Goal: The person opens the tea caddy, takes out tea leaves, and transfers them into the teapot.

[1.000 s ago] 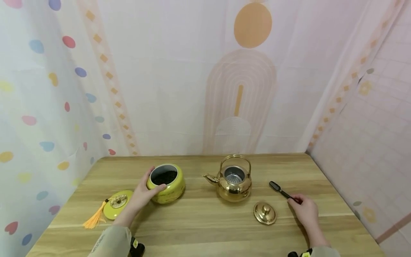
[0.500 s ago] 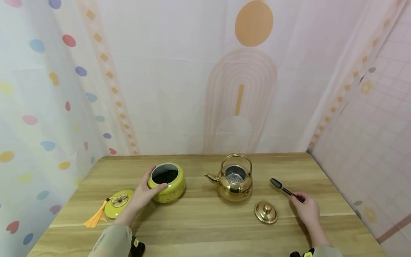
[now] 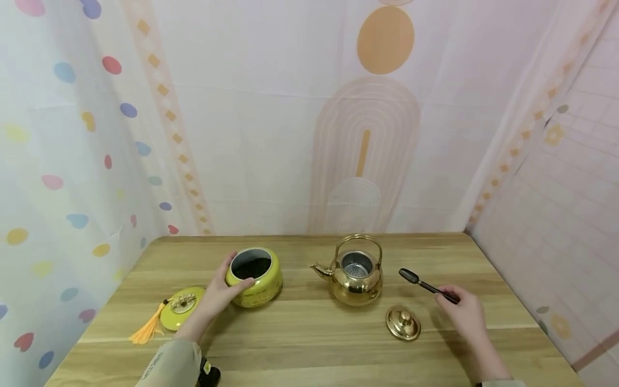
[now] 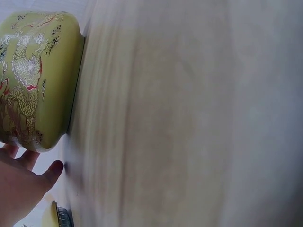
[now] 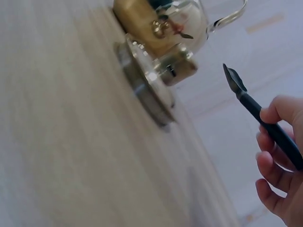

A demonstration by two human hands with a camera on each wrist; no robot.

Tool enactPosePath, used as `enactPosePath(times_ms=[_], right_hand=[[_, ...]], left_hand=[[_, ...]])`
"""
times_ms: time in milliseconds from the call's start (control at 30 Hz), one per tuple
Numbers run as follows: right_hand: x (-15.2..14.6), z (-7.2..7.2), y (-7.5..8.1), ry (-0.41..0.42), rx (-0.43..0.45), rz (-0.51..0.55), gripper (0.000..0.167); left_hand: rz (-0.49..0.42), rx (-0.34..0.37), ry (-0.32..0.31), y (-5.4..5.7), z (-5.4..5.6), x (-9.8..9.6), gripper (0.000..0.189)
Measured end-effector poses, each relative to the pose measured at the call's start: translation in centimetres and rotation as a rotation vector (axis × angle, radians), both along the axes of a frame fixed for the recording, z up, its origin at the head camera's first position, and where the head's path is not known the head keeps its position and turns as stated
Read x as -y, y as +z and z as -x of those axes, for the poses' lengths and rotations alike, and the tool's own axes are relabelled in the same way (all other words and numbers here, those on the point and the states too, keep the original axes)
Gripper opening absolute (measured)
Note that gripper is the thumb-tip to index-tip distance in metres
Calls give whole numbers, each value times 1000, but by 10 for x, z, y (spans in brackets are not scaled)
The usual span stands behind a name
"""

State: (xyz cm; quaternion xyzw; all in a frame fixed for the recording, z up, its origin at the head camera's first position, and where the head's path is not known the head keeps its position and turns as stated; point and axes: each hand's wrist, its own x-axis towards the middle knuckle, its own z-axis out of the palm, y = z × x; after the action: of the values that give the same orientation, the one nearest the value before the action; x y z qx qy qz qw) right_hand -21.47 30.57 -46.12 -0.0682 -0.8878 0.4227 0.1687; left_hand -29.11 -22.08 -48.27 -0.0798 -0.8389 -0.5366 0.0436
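Note:
On the left of the table, my left hand holds a yellow tea jar, thumb at the near side of its rim and fingers round its left side. Dark tea leaves lie inside the uncovered jar. A gold dragon pattern decorates its wall in the left wrist view. In my right hand a small black tea scoop is pinched by the handle, raised over the table with its bowl pointing left. Left of the scoop stands a golden teapot, uncovered, with a perforated strainer in its mouth.
The teapot's golden lid lies on the wooden table, in front of the pot. A yellow jar lid with an orange tassel rests beside my left forearm. Patterned curtains hang behind the table.
My right hand has raised the tea scoop off the table, and the scoop's bowl has shifted slightly left. My left hand stays on the jar. The head view has shifted slightly.

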Motion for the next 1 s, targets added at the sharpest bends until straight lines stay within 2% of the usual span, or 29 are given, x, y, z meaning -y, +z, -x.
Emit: enactPosePath(times_ms=[200,467,533,667,733,833,933,1000], right_hand=[[3,-7,14,73,-26,-36,19],[10,-14,28,180,-110,-50,14],[13,-15,30,200,-131,-53,14],[22,-14,35,257,-184,-61,13],[28,-11,37,300,-202,-60,13],[42,-6,41,387,-217,-62,14],[58,1,47,492,-192,-47,13],[70,6,51,562,-175,-40,13]], left_hand=[[0,-3,-2,1,-1,-2,93],[5,8,-4,5,-3,-2,92],[-10,18,-10,11,-6,-4,91],[-30,32,-21,33,-20,-12,88],[-34,36,-23,37,-23,-13,88],[-29,29,-20,25,-15,-9,90],[-23,31,-14,11,-5,-4,91],[-24,29,-15,10,-5,-3,91]])
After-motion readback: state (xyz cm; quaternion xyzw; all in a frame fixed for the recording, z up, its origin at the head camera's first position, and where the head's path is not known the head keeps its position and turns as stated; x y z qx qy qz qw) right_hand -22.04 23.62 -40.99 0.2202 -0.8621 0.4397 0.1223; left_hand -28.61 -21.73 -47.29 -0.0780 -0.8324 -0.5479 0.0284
